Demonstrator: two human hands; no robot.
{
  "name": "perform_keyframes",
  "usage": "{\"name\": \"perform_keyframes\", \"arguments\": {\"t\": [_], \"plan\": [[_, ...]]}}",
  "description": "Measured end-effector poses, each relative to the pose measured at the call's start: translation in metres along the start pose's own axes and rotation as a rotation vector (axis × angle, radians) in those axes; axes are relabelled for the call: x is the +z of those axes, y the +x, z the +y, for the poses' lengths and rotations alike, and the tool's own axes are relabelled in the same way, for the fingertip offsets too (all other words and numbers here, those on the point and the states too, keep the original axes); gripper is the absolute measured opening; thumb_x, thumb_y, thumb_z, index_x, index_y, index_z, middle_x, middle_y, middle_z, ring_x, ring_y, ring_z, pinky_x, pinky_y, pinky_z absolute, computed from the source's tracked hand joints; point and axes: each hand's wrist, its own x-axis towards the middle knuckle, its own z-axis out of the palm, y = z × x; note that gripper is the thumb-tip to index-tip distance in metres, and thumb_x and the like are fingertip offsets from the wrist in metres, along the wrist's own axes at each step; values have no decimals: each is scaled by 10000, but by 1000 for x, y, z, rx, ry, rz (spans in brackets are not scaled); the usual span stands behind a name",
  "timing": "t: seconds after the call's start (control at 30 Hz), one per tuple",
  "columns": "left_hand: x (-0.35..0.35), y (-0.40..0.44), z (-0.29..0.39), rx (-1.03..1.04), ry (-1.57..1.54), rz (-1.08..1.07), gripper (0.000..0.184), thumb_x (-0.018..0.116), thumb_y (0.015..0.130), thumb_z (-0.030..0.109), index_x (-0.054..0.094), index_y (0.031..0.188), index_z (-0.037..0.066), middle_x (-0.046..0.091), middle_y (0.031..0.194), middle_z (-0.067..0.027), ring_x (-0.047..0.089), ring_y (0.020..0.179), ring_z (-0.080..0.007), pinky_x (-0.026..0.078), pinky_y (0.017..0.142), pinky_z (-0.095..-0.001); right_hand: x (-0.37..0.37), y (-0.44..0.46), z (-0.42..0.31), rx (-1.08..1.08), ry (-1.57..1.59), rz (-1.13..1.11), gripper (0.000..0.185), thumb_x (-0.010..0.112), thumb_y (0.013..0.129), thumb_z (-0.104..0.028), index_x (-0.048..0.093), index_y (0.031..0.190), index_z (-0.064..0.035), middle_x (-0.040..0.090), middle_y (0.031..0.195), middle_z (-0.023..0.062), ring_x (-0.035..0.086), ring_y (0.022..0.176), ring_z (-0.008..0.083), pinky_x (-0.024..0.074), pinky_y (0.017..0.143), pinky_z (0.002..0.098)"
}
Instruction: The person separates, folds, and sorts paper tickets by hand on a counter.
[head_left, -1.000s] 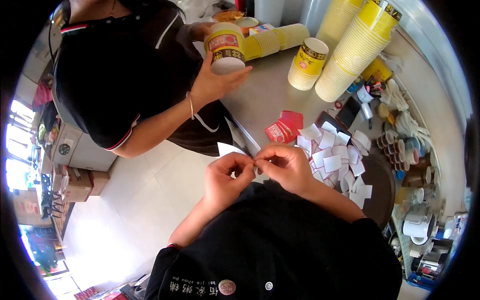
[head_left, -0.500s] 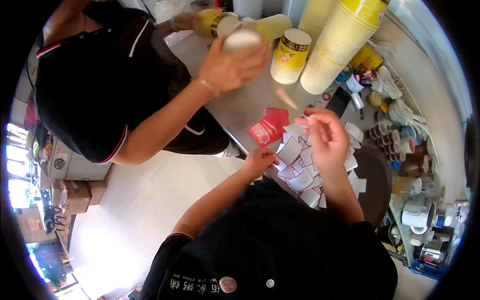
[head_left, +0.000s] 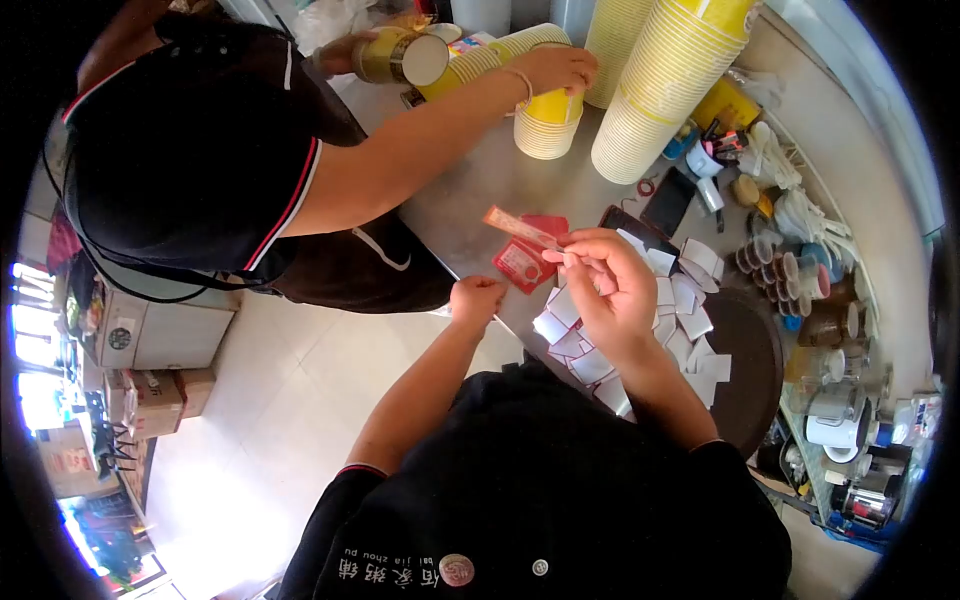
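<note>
My right hand (head_left: 612, 285) is raised over the pile of small white paper pieces with reddish edges (head_left: 690, 320). Between its thumb and fingers is a narrow orange-and-white strip (head_left: 515, 226), angled up to the left. Beneath that strip lie red printed cards (head_left: 525, 262) on the metal table (head_left: 450, 215). My left hand (head_left: 478, 300) is closed at the table's near edge, left of the cards; whatever its curled fingers hold, if anything, is hidden.
A co-worker's hand (head_left: 555, 70) grips the top of a short stack of yellow paper cups (head_left: 548, 130); another holds a cup (head_left: 400, 57). Tall cup stacks (head_left: 665, 90) stand behind. A dark phone (head_left: 668, 200) and a round brown stool-like surface (head_left: 750, 370) are at right.
My left hand has drawn back left from the paper pile. My right hand moved slightly left and down with the strip. The co-worker's hand went right onto the cup stack.
</note>
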Motion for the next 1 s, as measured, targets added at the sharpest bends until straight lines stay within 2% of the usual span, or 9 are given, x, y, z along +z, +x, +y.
{"name": "perform_keyframes", "arguments": {"t": [0.13, 0.2, 0.23, 0.33, 0.47, 0.73, 0.87, 0.93, 1.0], "plan": [[-9, -11, 7, -159, -120, 6, 196, 674, 739, 178, 577, 649, 33, 521, 551, -20, 462, 434, -83, 307, 359, -211, 2, -1, 3, -23, -41, -20, 104, 486, 845, 89, 508, 944, 67, 524, 983, 129, 615, 901, 210, 501, 763, 266], [-3, -19, 23, -254, -33, -46, 294, 682, 720, 269, 600, 593, 17, 529, 503, -29, 463, 405, -106, 364, 399, -241, 7, -2, 3, -15, 19, -7, 107, 525, 815, 90, 522, 915, 51, 542, 964, 125, 625, 873, 189, 532, 730, 251], [1, -18, 26, -229, 90, -78, 372, 686, 723, 363, 587, 562, 42, 529, 480, -34, 490, 403, -117, 393, 404, -249, 9, -2, 3, -17, 19, -8, 107, 525, 815, 90, 522, 915, 51, 542, 964, 125, 625, 873, 189, 532, 730, 251], [13, 5, 17, -105, 278, -107, 405, 703, 701, 397, 590, 556, 36, 537, 474, -42, 527, 416, -130, 429, 419, -264, 12, -4, 1, -8, -11, -26, 103, 528, 815, 86, 527, 913, 53, 550, 962, 125, 625, 872, 186, 534, 725, 253], [16, 24, 9, -21, 86, -137, 342, 664, 750, 331, 578, 574, 51, 535, 494, -32, 536, 455, -131, 426, 440, -246, 6, -1, -2, -47, -120, -15, 120, 558, 787, 89, 550, 900, 49, 576, 949, 134, 623, 827, 169, 531, 703, 243], [-7, 5, 21, -249, -46, -121, 268, 619, 789, 259, 518, 616, 81, 472, 493, -3, 442, 417, -101, 340, 398, -227, 8, -1, 3, -171, -184, 19, 150, 594, 747, 82, 570, 885, 28, 603, 887, 125, 612, 737, 167, 514, 620, 245], [-19, -5, 31, -312, -110, -164, 240, 597, 808, 223, 488, 637, 96, 440, 492, 12, 395, 398, -86, 297, 377, -217, 9, 3, -2, -225, -348, -128, 239, 573, 772, 105, 546, 1001, 43, 571, 978, 133, 589, 845, 154, 501, 716, 227], [-23, -11, 38, -314, -156, -224, 229, 586, 818, 205, 473, 647, 103, 425, 492, 19, 372, 388, -79, 276, 367, -212, 14, 3, 2, -176, -237, -104, 182, 644, 762, -9, 576, 927, 25, 585, 947, 126, 609, 751, 185, 498, 626, 230], [-30, -21, 45, -286, -216, -318, 217, 580, 823, 195, 477, 657, 101, 419, 501, 26, 360, 393, -71, 265, 372, -209, 10, 1, 0, -138, -323, -109, 257, 652, 769, -48, 553, 995, 25, 580, 961, 137, 607, 774, 189, 493, 649, 234]]}}
